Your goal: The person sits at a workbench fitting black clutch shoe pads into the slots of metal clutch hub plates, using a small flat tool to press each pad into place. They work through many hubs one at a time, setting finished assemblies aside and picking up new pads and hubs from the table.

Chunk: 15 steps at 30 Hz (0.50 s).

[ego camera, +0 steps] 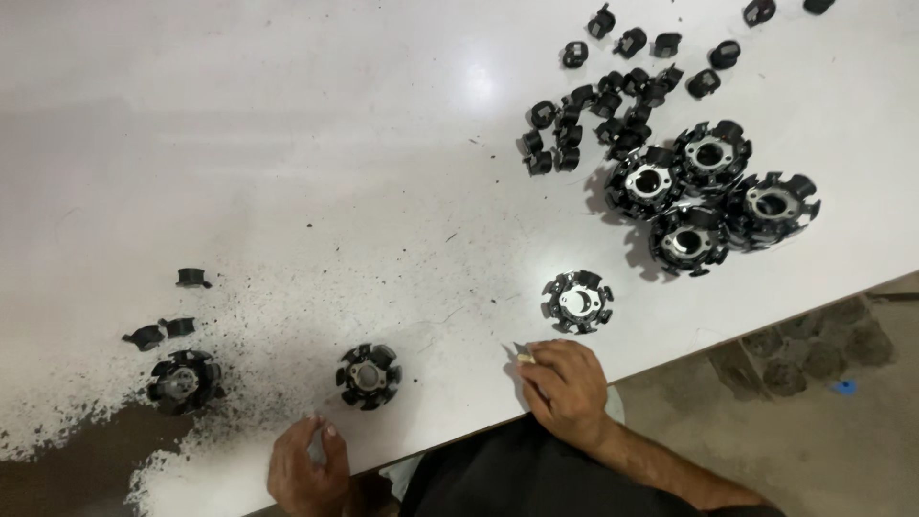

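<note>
Two hands rest at the near edge of the white surface [287,144] in the head view. The left hand [304,467] lies with fingers loosely curled, holding nothing visible; nearest to it, just beyond the fingertips, is a black round slotted part [369,375], apart from the hand. The right hand [565,388] is closed in a pinch on a small pale object [525,358] at its fingertips; what that object is cannot be told. Just beyond the right hand lies a second slotted part [577,302], face up, metal core showing, not touched. Far left: a third slotted part [182,381] among dark debris, with loose black clips [163,330] near it. Upper right: a cluster of four slotted parts [713,196] touching one another, and a scatter of small black clips [593,110] beside them.
</note>
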Each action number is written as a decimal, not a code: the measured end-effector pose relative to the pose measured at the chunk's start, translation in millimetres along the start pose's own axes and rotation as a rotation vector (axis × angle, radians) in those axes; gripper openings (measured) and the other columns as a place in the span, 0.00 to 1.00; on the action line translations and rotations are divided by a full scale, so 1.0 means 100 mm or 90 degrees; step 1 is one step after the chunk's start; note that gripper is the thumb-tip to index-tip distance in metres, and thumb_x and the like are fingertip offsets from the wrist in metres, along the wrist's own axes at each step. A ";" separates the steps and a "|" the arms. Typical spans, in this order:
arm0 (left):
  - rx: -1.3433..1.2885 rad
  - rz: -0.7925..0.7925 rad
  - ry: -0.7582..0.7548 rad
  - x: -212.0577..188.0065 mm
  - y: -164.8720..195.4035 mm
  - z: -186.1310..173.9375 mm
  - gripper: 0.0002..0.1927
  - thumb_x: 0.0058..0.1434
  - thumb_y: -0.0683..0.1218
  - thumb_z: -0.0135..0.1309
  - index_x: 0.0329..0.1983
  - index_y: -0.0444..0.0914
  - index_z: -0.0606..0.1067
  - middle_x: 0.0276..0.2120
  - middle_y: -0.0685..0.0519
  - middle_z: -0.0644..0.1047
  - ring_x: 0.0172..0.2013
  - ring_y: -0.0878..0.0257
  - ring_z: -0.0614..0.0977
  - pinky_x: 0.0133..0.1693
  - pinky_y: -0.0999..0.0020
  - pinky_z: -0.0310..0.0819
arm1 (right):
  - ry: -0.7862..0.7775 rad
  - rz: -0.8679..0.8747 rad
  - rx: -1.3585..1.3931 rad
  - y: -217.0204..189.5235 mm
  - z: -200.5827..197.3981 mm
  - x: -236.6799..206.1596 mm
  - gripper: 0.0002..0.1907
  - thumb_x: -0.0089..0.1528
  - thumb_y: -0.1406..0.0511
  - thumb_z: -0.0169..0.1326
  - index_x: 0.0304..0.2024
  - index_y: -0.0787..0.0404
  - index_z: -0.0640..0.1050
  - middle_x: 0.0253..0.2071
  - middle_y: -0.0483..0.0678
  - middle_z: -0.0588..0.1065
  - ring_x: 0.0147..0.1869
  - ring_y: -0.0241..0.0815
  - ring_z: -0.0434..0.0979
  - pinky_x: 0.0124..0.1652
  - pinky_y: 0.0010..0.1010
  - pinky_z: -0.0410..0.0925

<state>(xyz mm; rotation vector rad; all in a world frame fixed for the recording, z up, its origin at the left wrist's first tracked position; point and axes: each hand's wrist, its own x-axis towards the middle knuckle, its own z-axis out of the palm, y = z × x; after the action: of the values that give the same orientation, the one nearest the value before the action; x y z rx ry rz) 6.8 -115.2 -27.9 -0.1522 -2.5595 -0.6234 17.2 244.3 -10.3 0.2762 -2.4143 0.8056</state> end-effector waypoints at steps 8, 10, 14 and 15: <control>0.042 0.033 0.002 0.09 0.09 0.08 0.10 0.60 0.41 0.58 0.42 0.31 0.78 0.42 0.41 0.80 0.45 0.42 0.84 0.51 0.52 0.79 | -0.039 0.029 0.045 0.06 -0.06 0.06 0.13 0.54 0.67 0.67 0.40 0.61 0.81 0.43 0.50 0.77 0.52 0.49 0.80 0.50 0.41 0.71; 0.062 0.006 -0.050 0.08 0.00 0.12 0.10 0.57 0.41 0.58 0.40 0.31 0.78 0.40 0.39 0.81 0.45 0.41 0.83 0.52 0.51 0.79 | -0.053 0.032 0.049 0.08 -0.05 0.06 0.14 0.54 0.67 0.66 0.41 0.61 0.82 0.43 0.52 0.78 0.52 0.49 0.80 0.50 0.40 0.71; 0.002 -0.016 -0.207 0.18 -0.31 0.15 0.11 0.51 0.41 0.59 0.34 0.28 0.78 0.35 0.35 0.81 0.41 0.41 0.84 0.50 0.49 0.79 | -0.067 0.064 0.047 0.08 0.00 0.06 0.12 0.56 0.65 0.67 0.41 0.59 0.82 0.41 0.48 0.80 0.52 0.46 0.80 0.51 0.38 0.71; 0.014 -0.021 -0.223 0.18 -0.36 0.15 0.11 0.51 0.41 0.59 0.34 0.28 0.78 0.34 0.34 0.81 0.42 0.40 0.84 0.51 0.49 0.79 | -0.070 0.067 0.039 0.09 0.01 0.06 0.12 0.55 0.64 0.67 0.41 0.58 0.82 0.41 0.47 0.80 0.52 0.46 0.80 0.50 0.38 0.70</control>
<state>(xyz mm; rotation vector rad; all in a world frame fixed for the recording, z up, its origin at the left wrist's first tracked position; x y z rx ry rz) -23.5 -140.3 -45.1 -0.2296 -2.9103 -0.6264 8.8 250.7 -12.0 0.2233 -2.5270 0.9352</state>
